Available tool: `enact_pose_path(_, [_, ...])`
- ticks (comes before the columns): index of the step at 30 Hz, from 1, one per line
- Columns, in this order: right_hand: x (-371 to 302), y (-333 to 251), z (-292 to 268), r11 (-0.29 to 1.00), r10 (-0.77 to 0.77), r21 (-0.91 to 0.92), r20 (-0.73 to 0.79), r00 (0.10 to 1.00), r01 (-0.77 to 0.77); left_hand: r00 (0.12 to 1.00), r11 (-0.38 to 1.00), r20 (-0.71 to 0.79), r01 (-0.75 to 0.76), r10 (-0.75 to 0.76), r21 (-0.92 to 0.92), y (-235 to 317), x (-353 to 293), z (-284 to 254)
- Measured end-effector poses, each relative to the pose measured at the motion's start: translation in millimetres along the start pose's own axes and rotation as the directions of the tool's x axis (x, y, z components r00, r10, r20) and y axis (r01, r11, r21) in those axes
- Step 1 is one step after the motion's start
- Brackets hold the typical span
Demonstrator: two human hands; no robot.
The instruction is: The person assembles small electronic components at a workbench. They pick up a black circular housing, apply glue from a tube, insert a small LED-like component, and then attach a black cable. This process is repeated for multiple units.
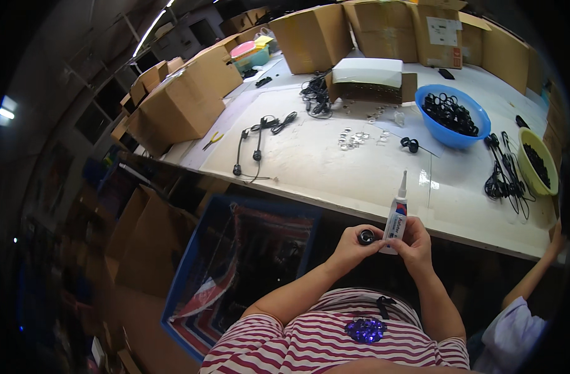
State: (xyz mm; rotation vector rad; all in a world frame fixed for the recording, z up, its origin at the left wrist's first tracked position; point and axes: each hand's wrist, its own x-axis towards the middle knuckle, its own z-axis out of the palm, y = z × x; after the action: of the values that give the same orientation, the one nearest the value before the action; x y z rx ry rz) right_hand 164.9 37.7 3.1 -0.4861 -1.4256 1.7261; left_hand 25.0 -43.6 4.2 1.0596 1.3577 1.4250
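Note:
Just in front of the table's near edge, my left hand (350, 250) is closed around a small black round part (366, 237) with a ring-shaped open end facing up. Close beside it, my right hand (416, 246) grips a white glue tube (395, 223) with a long pale nozzle pointing upward. The left fingertips meet the lower end of the tube. On the tabletop beyond lie two black ring-shaped parts (409, 144) and a scatter of small clear pieces (355, 139).
A blue bowl (450, 140) of black rings and a yellow-green bowl (527, 168) stand at right. Black cables (257, 140) and yellow-handled pliers (213, 141) lie at left. Cardboard boxes (313, 40) line the back. A blue crate (191, 274) sits below; another person's arm (534, 274) is at right.

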Motion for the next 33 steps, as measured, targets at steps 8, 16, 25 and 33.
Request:
enact_pose_path(8, [-7.1, 7.8, -0.5, 0.994, 0.108, 0.032, -0.004, 0.994, -0.108, 0.999, 0.999, 0.044, -0.027, 0.029, -0.041, -11.3, -4.6, 3.5])
enact_pose_path(16, [-12.5, 13.5, 1.8, 0.981, 0.192, 0.011, 0.112, 0.975, -0.195, 0.999, 0.998, 0.044, 0.016, -0.013, -0.065, -17.6, -11.2, -4.1])
enact_pose_path(25, [-10.7, 14.5, -4.0, 0.968, 0.138, -0.214, 0.014, 0.990, -0.131, 1.000, 0.999, 0.021, -0.017, 0.016, 0.041, -18.8, -6.7, -1.4])
enact_pose_path(33, [-11.2, 20.9, -11.1, 0.977, 0.164, -0.145, 0.033, 0.986, -0.158, 0.989, 0.983, 0.003, 0.148, -0.149, -0.109, -24.5, -19.1, 6.0])
